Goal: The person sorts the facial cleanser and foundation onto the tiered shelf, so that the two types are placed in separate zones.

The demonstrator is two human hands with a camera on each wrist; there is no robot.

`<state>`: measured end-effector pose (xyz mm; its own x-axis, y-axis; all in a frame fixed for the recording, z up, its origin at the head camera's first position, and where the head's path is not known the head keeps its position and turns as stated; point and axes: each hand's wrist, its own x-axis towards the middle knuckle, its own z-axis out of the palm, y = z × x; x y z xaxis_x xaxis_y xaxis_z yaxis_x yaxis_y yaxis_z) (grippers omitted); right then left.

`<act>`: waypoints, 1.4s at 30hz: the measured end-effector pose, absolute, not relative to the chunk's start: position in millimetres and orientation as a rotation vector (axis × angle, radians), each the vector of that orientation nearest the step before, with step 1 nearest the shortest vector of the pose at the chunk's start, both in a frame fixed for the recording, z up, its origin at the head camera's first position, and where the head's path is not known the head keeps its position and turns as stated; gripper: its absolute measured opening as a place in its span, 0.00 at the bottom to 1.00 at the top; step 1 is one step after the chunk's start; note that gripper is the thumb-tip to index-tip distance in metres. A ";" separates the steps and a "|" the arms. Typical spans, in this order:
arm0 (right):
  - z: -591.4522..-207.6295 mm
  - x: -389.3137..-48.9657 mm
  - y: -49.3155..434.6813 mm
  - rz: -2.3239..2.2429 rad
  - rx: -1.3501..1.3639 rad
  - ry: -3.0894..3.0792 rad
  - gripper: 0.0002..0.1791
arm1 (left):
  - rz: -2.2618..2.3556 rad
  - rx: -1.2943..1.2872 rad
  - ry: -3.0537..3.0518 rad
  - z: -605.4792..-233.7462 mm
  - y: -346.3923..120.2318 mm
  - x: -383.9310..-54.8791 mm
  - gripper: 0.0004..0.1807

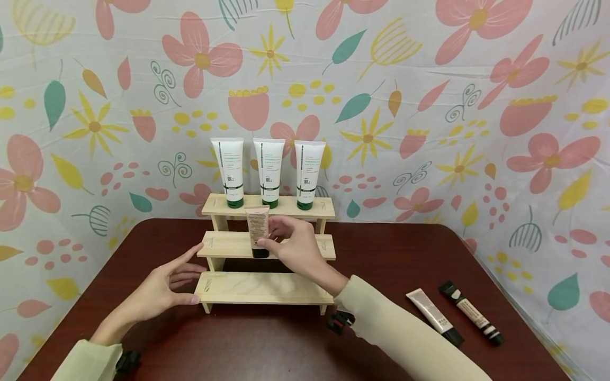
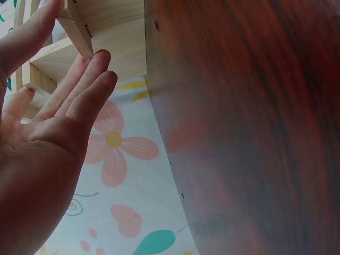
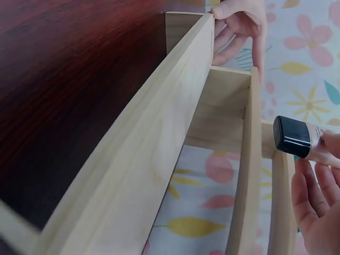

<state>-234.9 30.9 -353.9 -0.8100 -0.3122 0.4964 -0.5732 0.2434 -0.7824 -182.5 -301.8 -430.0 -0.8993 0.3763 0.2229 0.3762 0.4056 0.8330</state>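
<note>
My right hand [image 1: 297,246] pinches a small beige squeeze tube [image 1: 258,227] between thumb and fingers, its black cap [image 3: 292,136] pointing down. In the head view the tube stands upright, overlapping the middle step of a three-step wooden display stand [image 1: 267,288]. The right wrist view shows the cap close by the step's edge. With its fingers spread and mostly straight, my left hand [image 1: 159,288] touches the left side of the stand. In the left wrist view those fingers [image 2: 87,101] lie along the stand's end panels.
Three white tubes with green caps, one of them a white tube [image 1: 269,172], stand on the top step. On the dark red table [image 1: 405,254] at the right lie a beige tube [image 1: 433,315] and a black-and-beige tube [image 1: 472,313]. A flowered cloth [image 1: 419,132] hangs behind.
</note>
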 end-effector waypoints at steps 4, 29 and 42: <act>-356.5 -243.3 16.3 1.606 0.837 -2.242 0.17 | 1.564 0.701 2.629 -430.8 -301.9 -183.1 0.61; -367.5 -261.4 -35.6 1.625 0.841 -2.202 0.16 | 1.561 0.697 2.633 -430.3 -302.3 -184.0 0.61; -367.7 -261.5 -39.5 1.593 0.859 -2.215 0.17 | 1.555 0.687 2.632 -431.0 -302.1 -183.8 0.61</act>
